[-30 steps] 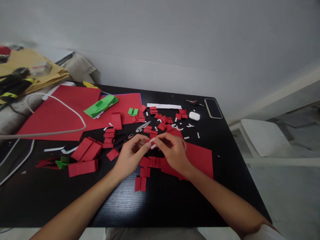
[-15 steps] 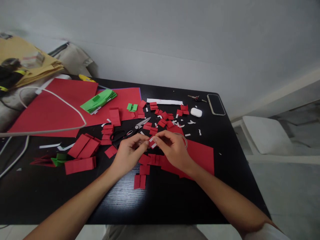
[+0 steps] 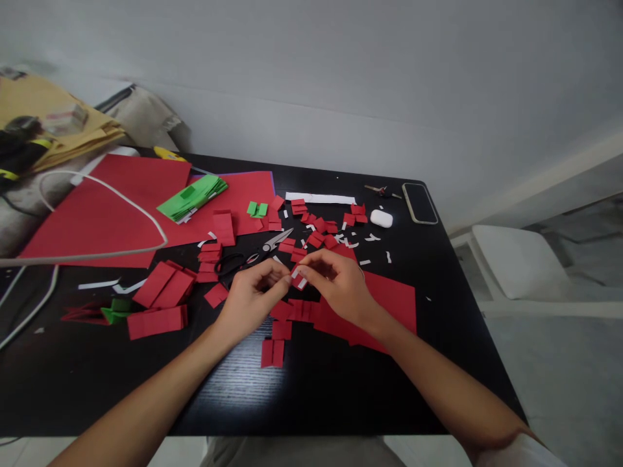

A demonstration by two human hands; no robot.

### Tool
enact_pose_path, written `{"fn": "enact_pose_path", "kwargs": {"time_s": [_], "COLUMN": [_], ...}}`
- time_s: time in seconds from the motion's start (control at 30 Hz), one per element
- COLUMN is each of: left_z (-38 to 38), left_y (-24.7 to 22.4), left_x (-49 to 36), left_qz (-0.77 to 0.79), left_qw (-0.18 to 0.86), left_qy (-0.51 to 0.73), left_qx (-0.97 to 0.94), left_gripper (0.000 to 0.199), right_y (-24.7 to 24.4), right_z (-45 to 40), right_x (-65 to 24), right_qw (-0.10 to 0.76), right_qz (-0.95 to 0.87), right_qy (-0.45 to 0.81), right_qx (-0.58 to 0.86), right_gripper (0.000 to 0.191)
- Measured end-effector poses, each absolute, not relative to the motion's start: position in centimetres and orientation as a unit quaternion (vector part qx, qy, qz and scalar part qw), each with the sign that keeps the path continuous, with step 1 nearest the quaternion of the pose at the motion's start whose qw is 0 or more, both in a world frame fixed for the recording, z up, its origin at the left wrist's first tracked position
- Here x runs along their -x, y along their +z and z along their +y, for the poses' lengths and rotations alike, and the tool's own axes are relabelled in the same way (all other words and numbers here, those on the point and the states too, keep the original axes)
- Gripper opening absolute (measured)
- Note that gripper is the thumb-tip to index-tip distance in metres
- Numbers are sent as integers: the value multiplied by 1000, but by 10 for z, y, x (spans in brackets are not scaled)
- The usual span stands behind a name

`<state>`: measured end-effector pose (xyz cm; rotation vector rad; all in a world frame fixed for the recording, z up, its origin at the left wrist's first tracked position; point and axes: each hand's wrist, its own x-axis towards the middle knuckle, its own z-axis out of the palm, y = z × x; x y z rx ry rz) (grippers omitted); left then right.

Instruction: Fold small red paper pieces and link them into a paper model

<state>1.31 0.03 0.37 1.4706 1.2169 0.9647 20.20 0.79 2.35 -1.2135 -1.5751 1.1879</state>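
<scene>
Both hands up over the black tabletop [image 3: 341, 395], working close together. Left hand [image 3: 250, 295]: grip pinched, thumb and fingers at the near-left edge of a small folded red paper [image 3: 298, 280] with white strips on it. Right hand [image 3: 341, 285]: grip likewise pinched, on its other side. Paper sits between the fingertips, scissors [image 3: 270, 246] just behind.

Writing: small box [image 3: 65, 120] on the tan paper stack [image 3: 46, 91] carries reddish markings, too blurred to read; its contents hidden. White case [image 3: 381, 218] shut, near the phone [image 3: 419, 203].
</scene>
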Motion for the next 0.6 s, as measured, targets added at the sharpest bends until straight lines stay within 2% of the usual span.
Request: {"fn": "enact_pose_path", "kwargs": {"time_s": [0.3,0.6], "left_z": [-1,0], "left_y": [5,5], "left_x": [-14,-12], "left_qz": [494,501], "left_qw": [480,493], "left_qy": [409,390], "left_qx": [-598,-595], "left_gripper": [13,20], "right_y": [20,14], "right_z": [3,6], "right_x": [-199,-200], "right_qw": [416,445], "right_qz": [-647,-645], "right_qy": [423,403], "right_qx": [480,473], "right_gripper": [3,11]}}
